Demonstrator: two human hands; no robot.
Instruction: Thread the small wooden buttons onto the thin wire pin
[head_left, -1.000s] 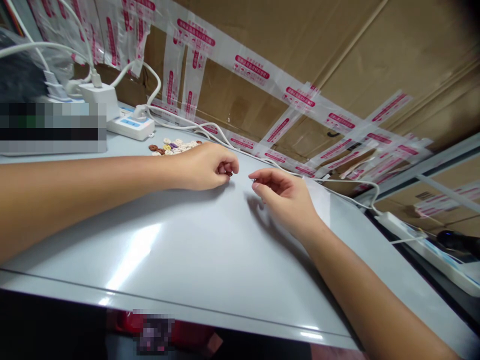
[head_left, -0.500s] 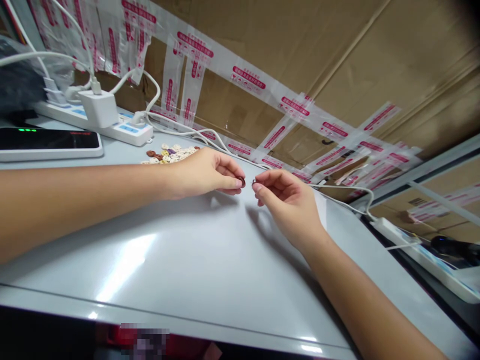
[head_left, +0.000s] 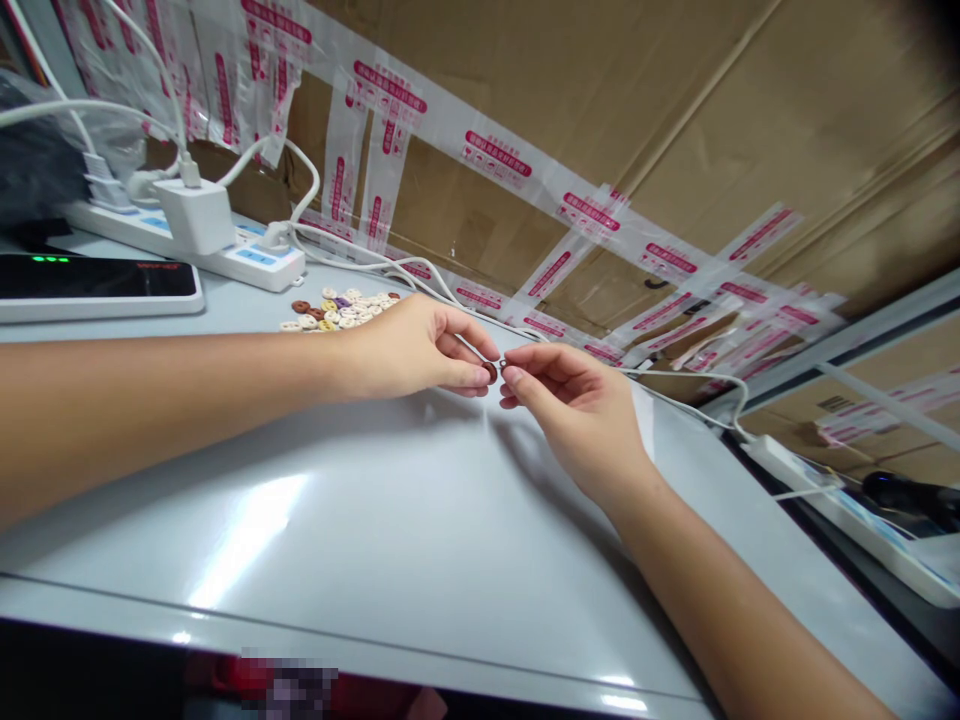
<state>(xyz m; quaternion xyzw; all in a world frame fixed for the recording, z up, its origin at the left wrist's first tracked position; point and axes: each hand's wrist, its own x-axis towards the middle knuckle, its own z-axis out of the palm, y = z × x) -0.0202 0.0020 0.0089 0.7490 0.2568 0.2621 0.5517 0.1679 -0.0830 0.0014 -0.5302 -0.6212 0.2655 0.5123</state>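
My left hand (head_left: 431,350) pinches a small dark brown button (head_left: 490,372) between thumb and fingertips, just above the grey-white table (head_left: 390,520). Facing it, my right hand (head_left: 574,400) is closed on a tiny dark ring-shaped piece (head_left: 505,365) at its fingertips. The button and the ring piece are very close together; whether they touch is too small to tell. Behind my left wrist lies a pile of small buttons (head_left: 351,308), mostly cream, with some brown, yellow and purple ones.
A white power strip (head_left: 217,262) with plugs and cables stands at the back left, beside a black-topped white device (head_left: 97,288). Taped cardboard (head_left: 465,230) rises behind the table. Another power strip (head_left: 847,515) lies beyond the right edge.
My left hand has moved slightly right with the brown button, and my right hand slightly left. The gap between their fingertips has narrowed.
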